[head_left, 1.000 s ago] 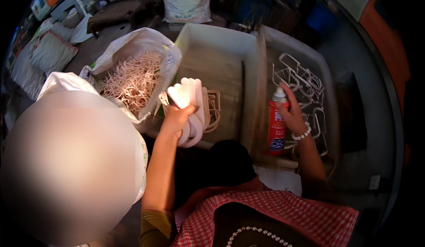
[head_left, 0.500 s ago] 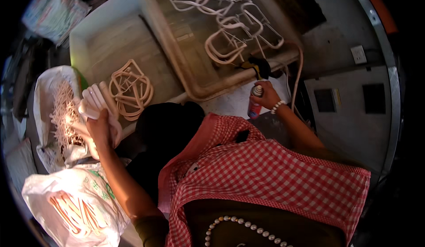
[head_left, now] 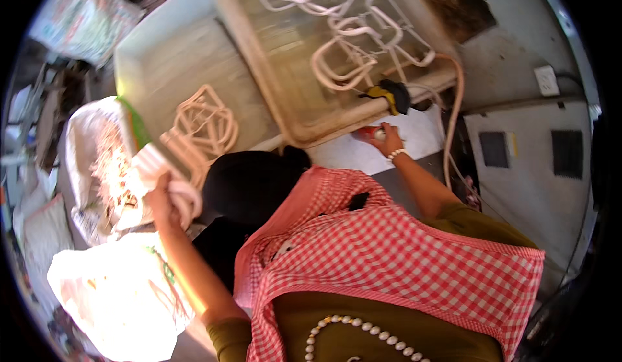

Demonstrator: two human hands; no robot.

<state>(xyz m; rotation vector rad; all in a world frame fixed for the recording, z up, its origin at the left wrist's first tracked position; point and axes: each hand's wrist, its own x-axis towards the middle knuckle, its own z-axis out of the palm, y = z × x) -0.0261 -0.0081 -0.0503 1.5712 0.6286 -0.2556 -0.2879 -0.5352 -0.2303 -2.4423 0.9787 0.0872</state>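
Note:
On the left, my left hand (head_left: 163, 201) is closed round a bundle of pale pink curved plastic pieces (head_left: 186, 201), beside an open white sack. My right hand (head_left: 390, 141) grips a red spray can (head_left: 369, 133), which lies tilted over a white sheet (head_left: 414, 138) at the tub's front edge. A black and yellow object (head_left: 390, 96), its kind unclear, rests on that rim just beyond the can. Several pink looped plastic parts (head_left: 206, 125) lie in the left tub, near the bundle.
White looped plastic parts (head_left: 343, 67) lie in the right tub (head_left: 291, 132). Thin pink scraps (head_left: 111, 164) fill the sack (head_left: 81, 197); a glaring white bag (head_left: 116, 297) stands nearer. A hose (head_left: 459, 96) curves down on the right, near a grey panel (head_left: 525, 187) and wall socket (head_left: 546, 81).
My right hand has moved away from me and tipped the spray can from upright to slanting. My left hand with the plastic pieces has shifted slightly right and nearer. The view has brightened.

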